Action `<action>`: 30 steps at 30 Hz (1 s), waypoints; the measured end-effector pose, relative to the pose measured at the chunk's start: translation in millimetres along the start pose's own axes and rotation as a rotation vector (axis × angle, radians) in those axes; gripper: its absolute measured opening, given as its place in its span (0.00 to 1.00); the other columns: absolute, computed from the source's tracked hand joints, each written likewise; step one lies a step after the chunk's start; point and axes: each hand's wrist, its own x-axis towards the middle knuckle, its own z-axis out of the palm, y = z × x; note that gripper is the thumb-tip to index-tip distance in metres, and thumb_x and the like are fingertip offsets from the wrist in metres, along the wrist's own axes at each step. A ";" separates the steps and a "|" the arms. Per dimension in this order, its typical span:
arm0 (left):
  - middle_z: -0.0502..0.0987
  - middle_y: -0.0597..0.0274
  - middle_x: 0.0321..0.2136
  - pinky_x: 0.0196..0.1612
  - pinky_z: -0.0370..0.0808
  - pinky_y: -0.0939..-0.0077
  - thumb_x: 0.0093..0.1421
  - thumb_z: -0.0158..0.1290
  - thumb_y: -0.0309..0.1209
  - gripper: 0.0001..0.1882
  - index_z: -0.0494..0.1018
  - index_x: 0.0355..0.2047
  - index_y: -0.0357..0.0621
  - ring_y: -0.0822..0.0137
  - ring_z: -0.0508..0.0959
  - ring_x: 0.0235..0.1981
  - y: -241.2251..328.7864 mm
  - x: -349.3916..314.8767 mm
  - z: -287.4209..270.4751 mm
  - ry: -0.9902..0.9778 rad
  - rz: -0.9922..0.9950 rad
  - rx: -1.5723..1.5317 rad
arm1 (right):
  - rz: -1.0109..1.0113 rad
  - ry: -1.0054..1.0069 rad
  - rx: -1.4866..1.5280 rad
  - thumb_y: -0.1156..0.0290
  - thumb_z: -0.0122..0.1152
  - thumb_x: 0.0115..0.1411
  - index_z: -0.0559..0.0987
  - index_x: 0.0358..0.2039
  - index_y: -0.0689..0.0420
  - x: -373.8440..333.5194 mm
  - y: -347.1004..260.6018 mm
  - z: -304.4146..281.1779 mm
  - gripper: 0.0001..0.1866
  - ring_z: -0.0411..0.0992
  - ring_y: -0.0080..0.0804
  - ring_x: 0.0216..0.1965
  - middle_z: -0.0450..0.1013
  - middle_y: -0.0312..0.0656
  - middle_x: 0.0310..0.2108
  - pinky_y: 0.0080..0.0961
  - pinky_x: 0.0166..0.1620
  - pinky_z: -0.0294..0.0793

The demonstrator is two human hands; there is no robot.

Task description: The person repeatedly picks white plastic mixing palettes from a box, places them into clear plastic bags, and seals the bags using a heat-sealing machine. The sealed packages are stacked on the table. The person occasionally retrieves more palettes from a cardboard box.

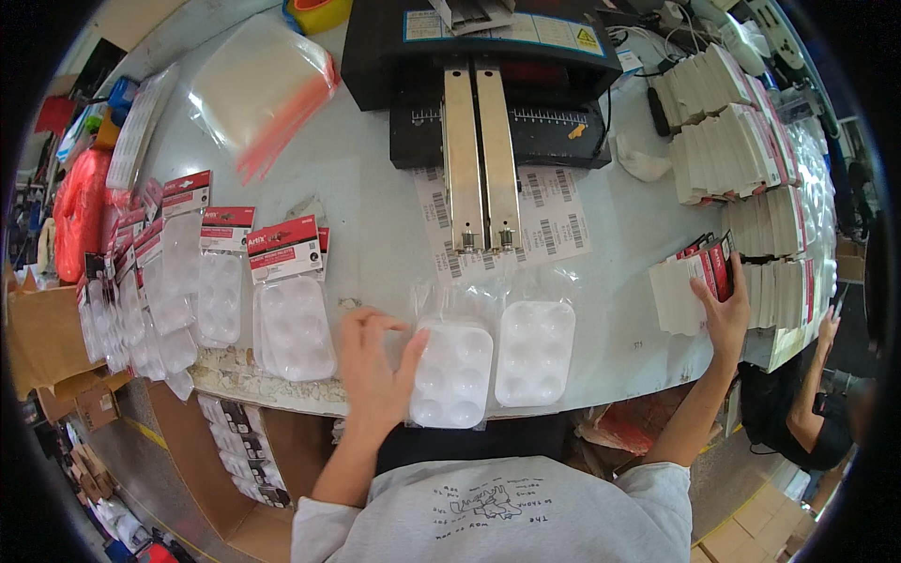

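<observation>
My left hand [380,371] is at the table's near edge with its thumb and fingers spread apart. The thumb reaches the left edge of a white paint palette [450,375] in a clear bag. To the right of it lies another bagged white palette [535,355]. Over on the right, my right hand [726,305] has its fingers round red, black and white header cards [715,272], at the front of a row of folded cards. Left of my left hand, bagged palettes with red-topped cards [298,328] lie overlapping.
A black heat sealer [483,75] with two metal rails stands at the back over barcode label sheets [554,220]. Clear bags with red edges [267,94] lie back left. Stacks of folded cards [727,150] line the right side. Beyond them is a co-worker's arm [809,399].
</observation>
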 end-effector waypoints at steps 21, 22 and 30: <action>0.79 0.55 0.36 0.41 0.72 0.82 0.63 0.46 0.28 0.11 0.73 0.41 0.33 0.73 0.77 0.38 69.2 7.0 -13.9 -0.396 -0.443 -1.078 | 0.001 0.043 0.354 0.61 0.72 0.40 0.75 0.36 0.62 -44.1 -150.4 4.1 0.25 0.70 0.25 0.25 0.73 0.40 0.24 0.21 0.31 0.70; 0.79 0.56 0.36 0.41 0.72 0.82 0.63 0.46 0.28 0.11 0.73 0.41 0.33 0.73 0.77 0.38 73.4 6.5 -14.5 -0.428 -0.384 -1.033 | -0.103 -0.136 0.620 0.62 0.72 0.41 0.74 0.34 0.62 -53.1 -170.5 9.5 0.23 0.70 0.24 0.24 0.73 0.40 0.24 0.21 0.30 0.70; 0.80 0.60 0.31 0.32 0.70 0.87 0.62 0.48 0.28 0.08 0.72 0.36 0.35 0.79 0.75 0.28 75.6 1.2 -18.3 -0.351 -0.277 -0.862 | -0.400 -0.618 0.518 0.60 0.68 0.48 0.76 0.23 0.59 -45.1 -218.1 57.0 0.15 0.61 0.32 0.11 0.66 0.39 0.12 0.23 0.17 0.59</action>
